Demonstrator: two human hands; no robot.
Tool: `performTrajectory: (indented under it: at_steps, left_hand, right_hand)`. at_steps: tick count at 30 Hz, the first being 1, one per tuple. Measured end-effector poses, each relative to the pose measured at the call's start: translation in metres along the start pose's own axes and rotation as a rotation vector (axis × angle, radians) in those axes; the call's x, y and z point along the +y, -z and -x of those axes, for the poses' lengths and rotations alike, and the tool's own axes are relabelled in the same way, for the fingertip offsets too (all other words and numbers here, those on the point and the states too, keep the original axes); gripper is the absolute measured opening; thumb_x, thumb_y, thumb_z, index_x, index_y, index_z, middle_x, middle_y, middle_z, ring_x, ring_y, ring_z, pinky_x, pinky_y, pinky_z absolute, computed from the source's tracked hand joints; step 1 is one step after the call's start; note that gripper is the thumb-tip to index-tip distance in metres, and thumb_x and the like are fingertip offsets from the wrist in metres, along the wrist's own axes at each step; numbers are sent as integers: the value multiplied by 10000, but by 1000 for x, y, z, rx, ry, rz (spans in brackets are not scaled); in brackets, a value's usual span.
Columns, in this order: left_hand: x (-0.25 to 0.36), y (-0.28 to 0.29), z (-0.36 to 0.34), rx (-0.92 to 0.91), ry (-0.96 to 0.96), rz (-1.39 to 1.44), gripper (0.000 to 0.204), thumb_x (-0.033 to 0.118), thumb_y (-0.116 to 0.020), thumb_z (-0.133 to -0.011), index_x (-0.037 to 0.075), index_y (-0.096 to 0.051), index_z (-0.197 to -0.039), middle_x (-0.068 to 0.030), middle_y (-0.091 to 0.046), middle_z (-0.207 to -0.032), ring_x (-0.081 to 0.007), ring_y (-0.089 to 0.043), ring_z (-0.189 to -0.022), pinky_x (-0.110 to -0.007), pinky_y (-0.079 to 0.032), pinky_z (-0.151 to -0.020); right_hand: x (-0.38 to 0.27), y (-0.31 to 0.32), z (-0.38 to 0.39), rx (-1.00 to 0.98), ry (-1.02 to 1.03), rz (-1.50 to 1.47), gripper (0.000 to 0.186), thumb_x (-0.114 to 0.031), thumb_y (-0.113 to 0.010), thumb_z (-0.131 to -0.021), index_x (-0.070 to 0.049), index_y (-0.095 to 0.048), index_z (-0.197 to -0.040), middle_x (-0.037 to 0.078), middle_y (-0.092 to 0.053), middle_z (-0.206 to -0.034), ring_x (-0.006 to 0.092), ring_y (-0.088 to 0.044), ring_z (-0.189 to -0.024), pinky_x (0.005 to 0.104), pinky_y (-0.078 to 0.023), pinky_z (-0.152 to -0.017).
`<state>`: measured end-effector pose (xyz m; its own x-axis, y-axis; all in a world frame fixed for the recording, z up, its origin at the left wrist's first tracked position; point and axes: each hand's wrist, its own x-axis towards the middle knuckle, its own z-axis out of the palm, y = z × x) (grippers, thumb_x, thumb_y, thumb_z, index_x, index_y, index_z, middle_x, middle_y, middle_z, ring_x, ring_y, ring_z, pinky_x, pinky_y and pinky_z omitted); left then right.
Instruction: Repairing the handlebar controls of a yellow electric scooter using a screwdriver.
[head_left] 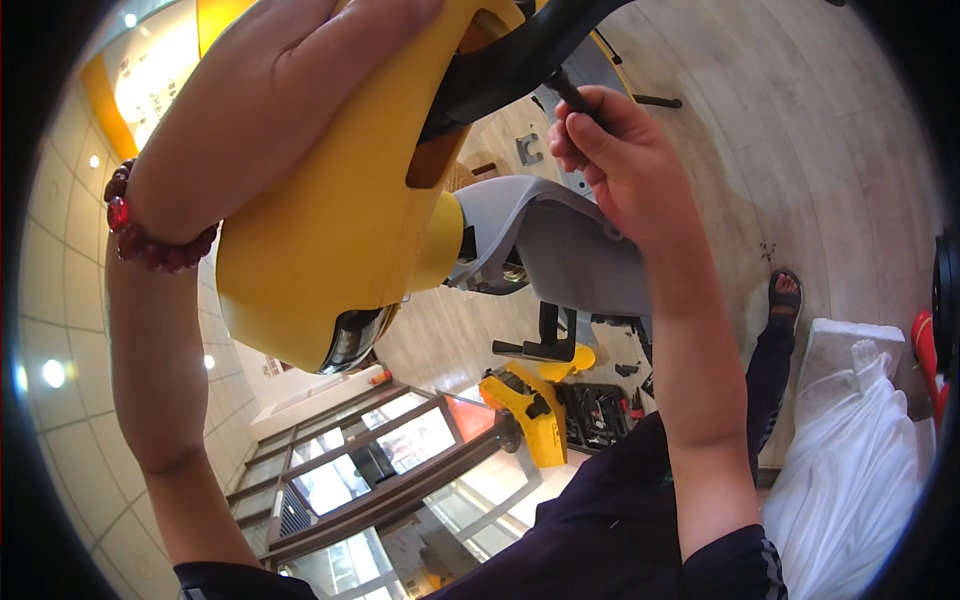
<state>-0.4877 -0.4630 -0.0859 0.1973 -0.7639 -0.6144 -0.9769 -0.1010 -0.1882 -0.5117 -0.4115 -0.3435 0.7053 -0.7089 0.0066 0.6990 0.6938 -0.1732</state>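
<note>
A large yellow body shell with a clear lamp at its lower end fills the upper middle. A black bar like a handlebar runs across its upper right side. My left hand lies over the shell's top, its fingers mostly cut off by the upper edge. To the right, my right hand is closed around a thin black rod, whose upper end meets the underside of the black bar. Whether the rod is a tool or a part of the bar, I cannot tell. Below sits a grey moulded panel.
A yellow-and-black piece and an open black tool case lie on the floor near my legs. White sheeting covers something at the lower right. Glazed doors with brown frames stand at the lower left.
</note>
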Motion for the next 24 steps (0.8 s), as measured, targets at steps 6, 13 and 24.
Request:
performTrajectory:
  at_steps: [6, 13, 24]
  left_hand:
    - [15, -12, -8, 133, 180, -37, 442, 374, -371, -904, -20, -534, -1018, -129, -604, -840, -179, -592, -756, -284, -478, -709]
    - [-50, -13, -1, 18, 194, 614, 447, 408, -390, -924, 25, -487, -1133, -111, -600, -958, -109, -614, -789, -235, -524, -685]
    - [-41, -15, -1, 132, 268, 610, 417, 403, -452, -893, 40, -549, -1073, -60, -582, -895, -105, -545, -777, -236, -440, -716]
  right_hand:
    - [-3, 4, -3, 89, 59, -3, 141, -62, -581, -846, 0, -578, -972, 43, -540, -810, 114, -531, -740, 240, -420, -669]
    - [-10, 6, -7, 57, 107, -111, 188, -36, -636, -798, -3, -562, -967, 79, -533, -916, 154, -556, -775, 242, -437, -703]
    - [2, 13, -11, 16, -27, -410, 201, -47, -637, -802, -14, -520, -962, 106, -579, -832, 212, -630, -766, 279, -529, -764]
